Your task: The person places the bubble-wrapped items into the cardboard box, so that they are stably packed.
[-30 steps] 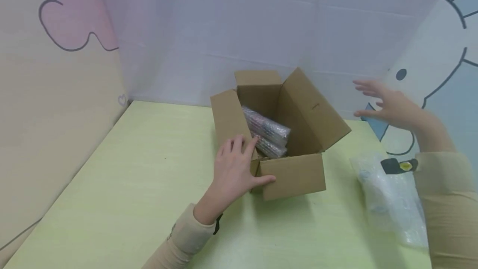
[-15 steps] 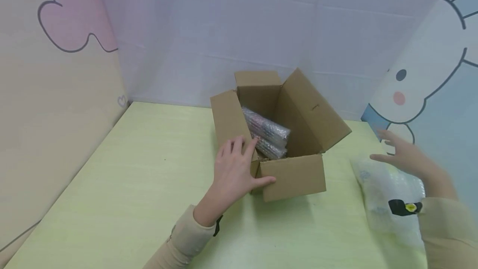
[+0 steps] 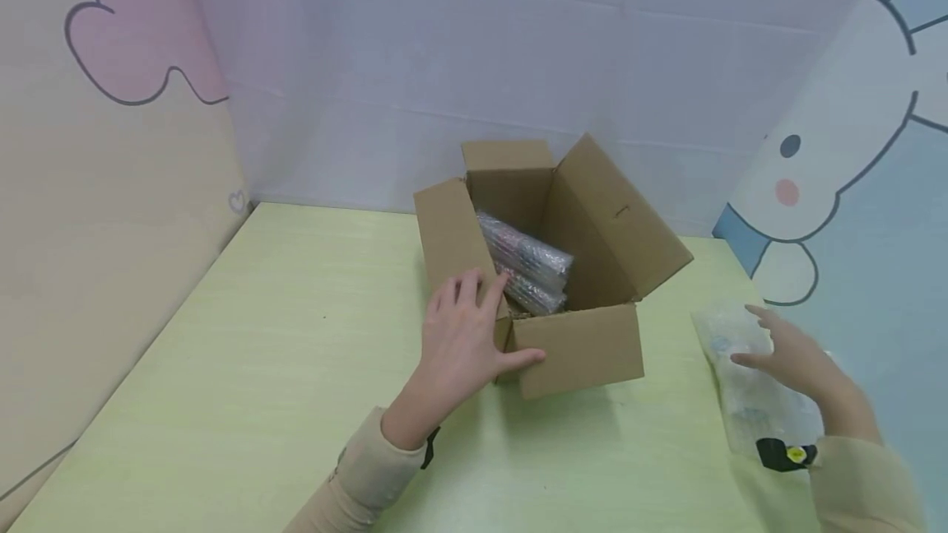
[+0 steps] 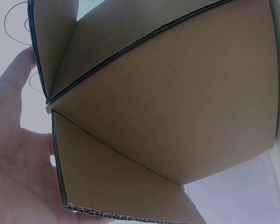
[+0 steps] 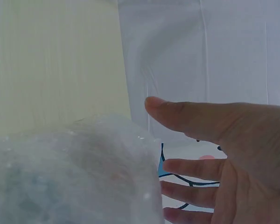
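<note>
An open cardboard box [image 3: 581, 352] stands on the table with its flaps spread outward. Two rolls in clear bubble wrap [image 3: 527, 253] lie inside, one partly over the other. My left hand [image 3: 459, 340] rests on the box's near left corner, fingers spread over the left flap and thumb against the front flap. In the left wrist view, the flaps hide part of its fingers. My right hand [image 3: 800, 364] hovers over a clear plastic packaging pouch [image 3: 744, 401] at the table's right side. Thumb and fingers are apart with nothing between them, and the pouch [image 5: 74, 177] fills that wrist view's lower left.
A pale yellow-green table [image 3: 296, 368] extends left and in front of the box. A white cloth [image 3: 444, 48] hangs close behind the box. Walls with cartoon drawings [image 3: 829, 155] stand at both sides.
My right hand has come down and toward me, from beyond the pouch to just over it. The left hand and the box have stayed put.
</note>
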`<state>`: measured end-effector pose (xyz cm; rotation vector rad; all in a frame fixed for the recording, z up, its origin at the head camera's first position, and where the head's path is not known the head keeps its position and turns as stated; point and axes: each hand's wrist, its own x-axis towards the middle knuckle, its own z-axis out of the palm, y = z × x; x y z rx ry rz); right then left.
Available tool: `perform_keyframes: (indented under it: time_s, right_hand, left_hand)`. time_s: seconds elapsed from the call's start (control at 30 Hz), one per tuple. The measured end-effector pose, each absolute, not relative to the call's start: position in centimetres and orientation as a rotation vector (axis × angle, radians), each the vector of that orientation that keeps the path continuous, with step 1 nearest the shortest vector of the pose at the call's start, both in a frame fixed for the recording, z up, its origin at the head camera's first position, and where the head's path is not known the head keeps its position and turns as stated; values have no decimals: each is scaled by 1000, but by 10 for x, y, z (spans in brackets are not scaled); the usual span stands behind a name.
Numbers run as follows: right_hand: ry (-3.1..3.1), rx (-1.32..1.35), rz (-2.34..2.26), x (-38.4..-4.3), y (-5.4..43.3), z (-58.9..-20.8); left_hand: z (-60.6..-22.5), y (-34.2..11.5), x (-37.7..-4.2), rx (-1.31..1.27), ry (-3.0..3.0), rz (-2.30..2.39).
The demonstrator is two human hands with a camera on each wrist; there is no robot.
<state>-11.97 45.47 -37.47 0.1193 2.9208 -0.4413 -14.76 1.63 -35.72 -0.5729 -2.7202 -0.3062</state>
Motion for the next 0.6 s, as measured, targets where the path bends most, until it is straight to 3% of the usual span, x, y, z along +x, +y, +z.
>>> perform_keyframes:
  time_s: [0.6]
  right_hand:
    - [2983, 151, -343, -111, 444, -399]
  left_hand:
    - [-358, 16, -148, -577, -2714, -319]
